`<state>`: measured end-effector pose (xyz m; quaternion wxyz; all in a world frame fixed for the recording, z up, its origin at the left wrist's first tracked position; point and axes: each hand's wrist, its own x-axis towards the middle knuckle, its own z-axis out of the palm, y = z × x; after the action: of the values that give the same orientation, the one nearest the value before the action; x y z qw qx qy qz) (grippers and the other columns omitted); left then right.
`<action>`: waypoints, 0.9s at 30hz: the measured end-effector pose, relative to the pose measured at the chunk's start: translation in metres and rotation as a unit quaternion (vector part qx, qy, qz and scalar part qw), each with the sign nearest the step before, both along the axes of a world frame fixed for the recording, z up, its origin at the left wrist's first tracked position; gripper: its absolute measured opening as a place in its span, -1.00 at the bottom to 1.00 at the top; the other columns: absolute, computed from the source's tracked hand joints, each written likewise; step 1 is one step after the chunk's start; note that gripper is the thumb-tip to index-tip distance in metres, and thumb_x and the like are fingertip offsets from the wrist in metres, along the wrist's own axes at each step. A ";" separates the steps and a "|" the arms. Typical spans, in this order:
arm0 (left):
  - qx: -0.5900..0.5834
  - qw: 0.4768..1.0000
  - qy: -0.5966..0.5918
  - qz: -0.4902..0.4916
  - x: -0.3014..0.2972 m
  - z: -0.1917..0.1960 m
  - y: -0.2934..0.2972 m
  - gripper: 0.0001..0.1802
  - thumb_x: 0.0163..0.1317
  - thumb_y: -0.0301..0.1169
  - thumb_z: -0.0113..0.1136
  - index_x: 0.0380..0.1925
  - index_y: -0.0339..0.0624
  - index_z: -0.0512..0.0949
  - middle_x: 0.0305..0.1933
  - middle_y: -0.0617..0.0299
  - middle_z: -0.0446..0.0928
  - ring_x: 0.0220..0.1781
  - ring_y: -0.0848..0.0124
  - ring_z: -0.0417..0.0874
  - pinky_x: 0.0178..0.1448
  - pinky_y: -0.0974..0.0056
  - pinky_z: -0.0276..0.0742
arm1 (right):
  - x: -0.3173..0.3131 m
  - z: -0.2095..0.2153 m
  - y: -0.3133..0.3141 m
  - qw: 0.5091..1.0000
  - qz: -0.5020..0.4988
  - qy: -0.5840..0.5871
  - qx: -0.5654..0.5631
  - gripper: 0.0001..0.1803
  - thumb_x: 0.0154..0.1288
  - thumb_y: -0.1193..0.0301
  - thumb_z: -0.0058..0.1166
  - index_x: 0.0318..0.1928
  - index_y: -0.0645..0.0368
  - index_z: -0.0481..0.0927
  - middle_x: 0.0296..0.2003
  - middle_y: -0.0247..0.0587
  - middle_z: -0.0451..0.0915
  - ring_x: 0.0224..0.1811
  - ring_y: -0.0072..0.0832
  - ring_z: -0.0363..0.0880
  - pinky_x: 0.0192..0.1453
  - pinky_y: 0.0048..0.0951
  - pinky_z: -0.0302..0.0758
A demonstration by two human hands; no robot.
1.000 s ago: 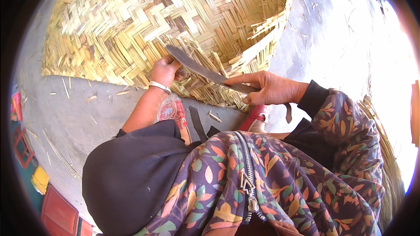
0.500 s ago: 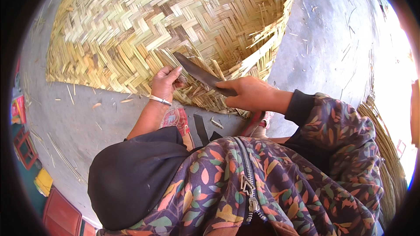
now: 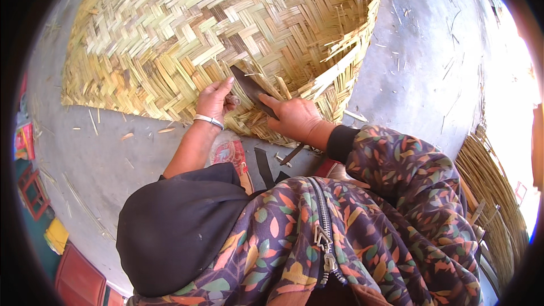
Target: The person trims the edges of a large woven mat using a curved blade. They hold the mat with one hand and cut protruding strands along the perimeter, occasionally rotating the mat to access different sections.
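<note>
The right hand (image 3: 294, 118) is gripping a dark flat blade (image 3: 252, 88), its fingers (image 3: 271, 103) wrapped tight around the lower end while the tip is pointing toward 11 o'clock, pressing into the woven bamboo mat (image 3: 170, 28). The left hand (image 3: 214, 99), at 9 o'clock from the blade, is lying on the mat's near edge, its fingers (image 3: 226, 84) narrowly curled and pinching a strip (image 3: 233, 100) just beside the blade. A silver bangle (image 3: 208, 120) is circling the left wrist. The mat is spreading across the grey concrete floor (image 3: 419, 62), filling the upper view, with loose slivers scattered around it.
</note>
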<state>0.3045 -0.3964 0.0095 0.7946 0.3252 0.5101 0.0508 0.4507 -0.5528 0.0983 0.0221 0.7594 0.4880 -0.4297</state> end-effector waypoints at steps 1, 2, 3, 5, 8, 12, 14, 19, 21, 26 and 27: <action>0.002 1.000 0.004 0.006 0.000 0.001 0.000 -0.72 0.24 -0.19 0.36 -0.27 -0.12 0.55 -0.48 0.37 0.54 -0.51 0.50 0.64 -0.46 0.41 0.54 | 0.000 -0.003 0.001 1.000 -0.001 0.005 0.009 -0.32 0.20 0.16 0.01 0.37 -0.10 0.31 -0.34 0.00 0.68 -0.29 -0.09 0.69 -0.25 -0.07 0.58; 0.000 1.000 -0.011 0.006 0.000 0.002 -0.001 -0.75 0.25 -0.20 0.35 -0.27 -0.10 0.55 -0.48 0.38 0.54 -0.51 0.50 0.63 -0.45 0.41 0.54 | -0.001 -0.005 0.001 1.000 0.002 -0.001 0.011 -0.32 0.20 0.16 0.00 0.37 -0.10 0.30 -0.35 0.00 0.68 -0.30 -0.09 0.69 -0.25 -0.07 0.58; 0.000 1.000 -0.022 -0.004 0.000 0.004 0.000 -0.73 0.26 -0.19 0.34 -0.24 -0.11 0.55 -0.47 0.37 0.55 -0.48 0.50 0.65 -0.40 0.41 0.57 | 0.000 -0.005 0.001 1.000 0.005 -0.001 0.011 -0.32 0.20 0.16 0.00 0.37 -0.11 0.30 -0.36 0.00 0.68 -0.30 -0.09 0.69 -0.24 -0.07 0.58; -0.005 0.999 -0.034 -0.010 0.000 0.007 0.000 -0.72 0.26 -0.18 0.34 -0.23 -0.11 0.55 -0.46 0.37 0.56 -0.46 0.50 0.66 -0.38 0.41 0.59 | 0.001 -0.004 0.001 1.000 0.011 -0.003 0.005 -0.33 0.21 0.17 -0.01 0.37 -0.10 0.30 -0.37 0.01 0.68 -0.31 -0.08 0.69 -0.23 -0.06 0.58; 0.008 0.999 -0.030 -0.023 0.001 0.009 0.000 -0.72 0.26 -0.17 0.34 -0.25 -0.11 0.55 -0.45 0.36 0.57 -0.47 0.50 0.66 -0.38 0.41 0.58 | 0.002 -0.002 0.002 1.000 0.018 -0.002 0.003 -0.32 0.21 0.17 -0.01 0.37 -0.09 0.28 -0.37 0.02 0.68 -0.31 -0.08 0.69 -0.22 -0.06 0.59; 0.011 1.000 -0.004 -0.014 0.003 0.011 0.001 -0.74 0.25 -0.18 0.35 -0.28 -0.10 0.56 -0.45 0.36 0.57 -0.51 0.51 0.65 -0.43 0.42 0.55 | 0.002 -0.002 0.002 1.000 0.022 0.002 0.005 -0.32 0.21 0.19 -0.02 0.38 -0.08 0.27 -0.37 0.02 0.68 -0.30 -0.08 0.69 -0.21 -0.06 0.59; -0.003 1.000 0.008 -0.023 0.004 0.011 0.004 -0.76 0.24 -0.20 0.36 -0.30 -0.09 0.57 -0.45 0.36 0.57 -0.55 0.52 0.61 -0.48 0.42 0.52 | 0.002 -0.005 0.001 1.000 0.022 0.002 0.000 -0.32 0.21 0.19 -0.02 0.39 -0.08 0.27 -0.37 0.02 0.68 -0.30 -0.08 0.69 -0.21 -0.06 0.59; -0.115 0.993 0.010 -0.038 -0.002 0.012 0.006 -0.79 0.22 -0.24 0.38 -0.32 -0.07 0.58 -0.49 0.39 0.57 -0.63 0.57 0.52 -0.59 0.48 0.41 | 0.001 -0.013 -0.002 0.999 0.019 -0.011 0.033 -0.26 0.16 0.16 0.04 0.40 -0.16 0.26 -0.48 0.02 0.64 -0.42 -0.05 0.66 -0.30 -0.01 0.57; -0.160 0.986 0.010 -0.040 -0.004 0.010 0.004 -0.81 0.22 -0.25 0.38 -0.33 -0.07 0.59 -0.51 0.41 0.56 -0.67 0.59 0.48 -0.62 0.50 0.37 | 0.002 -0.015 -0.003 0.999 0.019 -0.009 0.038 -0.26 0.16 0.16 0.04 0.40 -0.16 0.25 -0.48 0.02 0.64 -0.43 -0.05 0.66 -0.30 -0.01 0.57; -0.174 0.982 0.068 -0.023 0.008 0.000 0.007 -0.79 0.22 -0.25 0.37 -0.36 -0.09 0.57 -0.53 0.37 0.55 -0.68 0.57 0.50 -0.63 0.48 0.40 | 0.002 -0.016 -0.003 0.999 0.022 -0.011 0.032 -0.26 0.16 0.16 0.04 0.41 -0.16 0.24 -0.49 0.03 0.63 -0.44 -0.04 0.65 -0.31 -0.01 0.57; -0.142 0.986 0.079 -0.027 0.014 -0.003 0.008 -0.76 0.21 -0.23 0.38 -0.36 -0.12 0.55 -0.52 0.34 0.55 -0.65 0.53 0.55 -0.62 0.46 0.45 | 0.002 -0.016 -0.003 0.999 0.022 -0.012 0.032 -0.26 0.16 0.16 0.04 0.41 -0.16 0.24 -0.49 0.04 0.63 -0.44 -0.04 0.65 -0.32 -0.01 0.57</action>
<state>0.3181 -0.3879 0.0069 0.7910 0.2254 0.5645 -0.0697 0.4527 -0.5554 0.0824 0.0136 0.7540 0.5179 -0.4039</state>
